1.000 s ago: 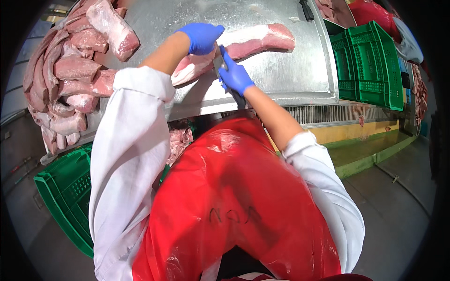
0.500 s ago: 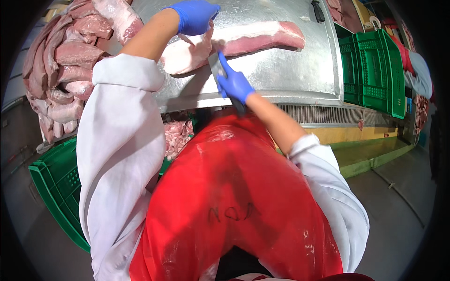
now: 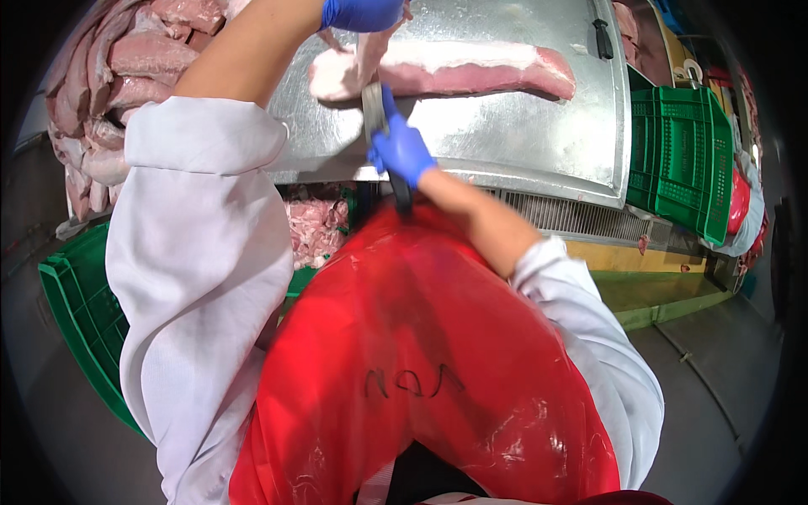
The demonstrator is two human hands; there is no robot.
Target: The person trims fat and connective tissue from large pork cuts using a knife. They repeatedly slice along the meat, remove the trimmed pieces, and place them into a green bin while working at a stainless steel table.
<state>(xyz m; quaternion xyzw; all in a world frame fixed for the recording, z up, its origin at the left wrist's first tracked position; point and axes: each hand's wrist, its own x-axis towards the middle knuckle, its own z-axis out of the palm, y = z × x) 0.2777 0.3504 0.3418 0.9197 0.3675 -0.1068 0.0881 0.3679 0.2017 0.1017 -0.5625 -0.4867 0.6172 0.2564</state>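
Note:
My blue-gloved left hand is high at the top edge, closed on a pale strip of meat that hangs from it over a long pink, fat-covered slab of meat. The slab lies on the steel worktop. My right hand, also gloved, grips a dark-handled knife; its blade meets the strip at the slab's near side, toward its left end. My left forearm crosses beside a large heap of meat cuts on the left.
Another black-handled tool lies at the worktop's back right. A green crate stands beside a person in white and red on the right. Another crate is at lower left; small meat pieces lie below the front edge.
My left hand has risen to the top edge, lifting the strip away from the slab. The knife and my right hand have shifted slightly leftward. The slab appears higher and farther right.

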